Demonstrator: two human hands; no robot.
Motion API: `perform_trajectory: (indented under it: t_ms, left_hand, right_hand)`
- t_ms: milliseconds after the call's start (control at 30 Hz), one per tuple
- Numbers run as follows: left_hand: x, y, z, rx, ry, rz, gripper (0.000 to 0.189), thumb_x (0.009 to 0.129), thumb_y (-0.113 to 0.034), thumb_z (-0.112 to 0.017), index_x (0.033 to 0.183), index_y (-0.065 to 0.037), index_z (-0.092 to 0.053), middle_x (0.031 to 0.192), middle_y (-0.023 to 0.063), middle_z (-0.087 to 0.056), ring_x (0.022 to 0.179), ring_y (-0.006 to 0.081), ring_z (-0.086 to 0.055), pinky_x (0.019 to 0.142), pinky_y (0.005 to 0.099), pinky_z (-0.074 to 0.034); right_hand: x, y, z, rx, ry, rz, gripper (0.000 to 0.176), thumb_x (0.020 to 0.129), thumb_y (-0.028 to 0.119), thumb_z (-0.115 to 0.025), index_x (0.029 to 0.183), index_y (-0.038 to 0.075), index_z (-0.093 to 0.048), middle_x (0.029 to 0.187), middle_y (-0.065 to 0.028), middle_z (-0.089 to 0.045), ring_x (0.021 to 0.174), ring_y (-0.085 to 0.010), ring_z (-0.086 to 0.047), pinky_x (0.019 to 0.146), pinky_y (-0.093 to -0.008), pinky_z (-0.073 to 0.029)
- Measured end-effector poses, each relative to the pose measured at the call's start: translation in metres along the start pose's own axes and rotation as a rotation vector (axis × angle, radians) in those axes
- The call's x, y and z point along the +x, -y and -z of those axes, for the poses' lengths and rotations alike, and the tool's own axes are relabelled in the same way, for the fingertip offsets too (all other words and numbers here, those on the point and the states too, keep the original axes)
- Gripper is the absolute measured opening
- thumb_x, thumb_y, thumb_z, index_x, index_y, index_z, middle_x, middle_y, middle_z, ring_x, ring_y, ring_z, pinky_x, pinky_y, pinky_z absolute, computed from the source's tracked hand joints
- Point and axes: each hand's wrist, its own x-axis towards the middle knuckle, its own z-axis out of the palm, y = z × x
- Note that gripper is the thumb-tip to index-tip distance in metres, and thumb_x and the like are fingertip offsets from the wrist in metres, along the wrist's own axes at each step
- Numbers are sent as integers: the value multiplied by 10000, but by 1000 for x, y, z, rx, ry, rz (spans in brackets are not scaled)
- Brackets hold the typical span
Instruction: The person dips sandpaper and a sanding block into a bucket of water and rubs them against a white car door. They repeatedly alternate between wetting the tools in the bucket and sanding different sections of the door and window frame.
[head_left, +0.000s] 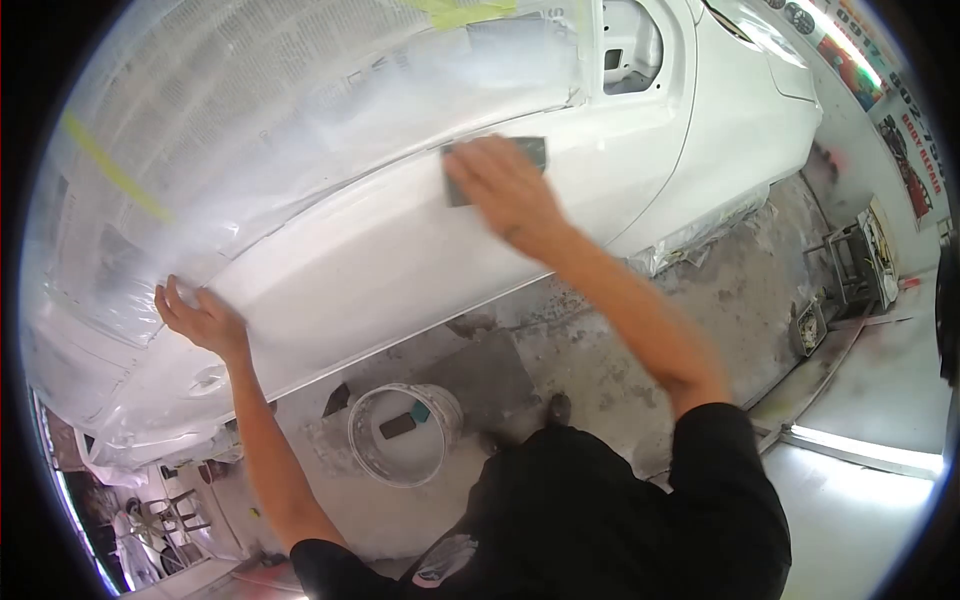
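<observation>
My right hand [508,195] presses a dark grey sheet of sandpaper [530,153] flat against the upper part of the white car door [380,260]. The sheet sticks out on both sides of the fingers, and the hand is slightly blurred. Farther left, my left hand [205,322] rests on the car body just below the covered window, fingers spread, holding nothing. Masking newspaper and plastic film [330,110] cover the windows above both hands, fixed with yellow tape [115,165].
A white bucket [356,450] stands on the stained floor below the door, with a dark block [397,426] and a teal piece [420,412] in it. At the right are a metal stand [850,255] and a small container [808,328] by the wall.
</observation>
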Motion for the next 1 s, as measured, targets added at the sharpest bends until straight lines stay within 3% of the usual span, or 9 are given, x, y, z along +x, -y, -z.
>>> perform_trajectory:
  t_ms: [67, 133, 233, 300, 467, 600, 733, 933, 1000]
  left_hand:
    - [0, -3, 0, 8, -10, -13, 469, 950, -119, -536, 1406, -12, -545, 1533, 254, -400, 1425, 411, -382, 1138, 502, -369]
    - [-2, -3, 0, 8, -13, 8, 469, 949, -116, -535, 1405, -9, -546, 1536, 251, -399, 1427, 411, -380, 1139, 498, -368]
    - [-1, -2, -1, 11, -15, 17, 468, 944, -104, -531, 1402, -7, -548, 1538, 248, -400, 1431, 412, -376, 1141, 488, -366]
    - [-1, -5, -1, 1, -6, 40, 469, 941, -104, -532, 1400, -7, -549, 1537, 248, -401, 1433, 414, -372, 1141, 491, -366]
    - [2, -5, 1, 6, 17, 43, 478, 931, -123, -540, 1390, 9, -547, 1531, 255, -397, 1440, 418, -357, 1152, 505, -351]
    - [0, -3, -1, 13, -5, 34, 480, 932, -132, -539, 1388, 17, -548, 1524, 264, -401, 1436, 425, -358, 1161, 510, -336]
    - [-1, -3, 0, -6, -9, 40, 484, 930, -131, -536, 1388, 23, -550, 1522, 277, -399, 1422, 442, -364, 1158, 518, -334]
    - [2, -4, 1, 10, 8, 4, 491, 925, -116, -526, 1395, 25, -540, 1510, 298, -404, 1391, 461, -382, 1144, 523, -342]
    - [1, -2, -1, 12, -6, -31, 489, 916, -113, -528, 1385, 24, -550, 1504, 297, -411, 1376, 463, -398, 1137, 522, -347]
  right_hand:
    - [1, -33, 60, 142, 331, -457, 227, 964, 129, -538, 1113, -9, -638, 1119, -177, -631, 1146, -357, -574, 1022, -466, -463]
    - [-13, -66, 76, -228, 0, 36, 176, 963, 149, -546, 1005, 1, -630, 1011, -192, -603, 956, -383, -580, 874, -506, -472]
    - [-9, -11, 4, 76, 37, -461, 127, 916, 69, -556, 994, -17, -607, 1013, -203, -593, 933, -390, -566, 849, -496, -477]
    - [6, 43, -56, -94, -139, -9, 273, 886, 42, -544, 1125, -70, -615, 1050, -210, -583, 1065, -374, -572, 1008, -500, -469]
    - [8, 0, -3, -60, 213, 167, 372, 839, 47, -652, 1204, -26, -669, 1189, -157, -623, 1141, -349, -587, 1001, -478, -479]
    - [-3, -62, 67, -257, 57, 141, 224, 1018, 216, -542, 966, 11, -614, 1019, -190, -607, 952, -371, -560, 879, -509, -438]
    - [12, 20, -30, 119, 71, -500, 165, 948, 195, -587, 944, 33, -623, 966, -168, -562, 899, -376, -548, 837, -516, -432]
    - [39, 63, -58, 13, 160, 351, 373, 846, 89, -624, 1189, -58, -622, 1193, -187, -600, 1180, -360, -566, 1059, -470, -456]
    - [18, 3, -15, 241, 350, -89, 308, 959, 78, -554, 1240, -24, -630, 1242, -198, -630, 1180, -366, -577, 1054, -456, -456]
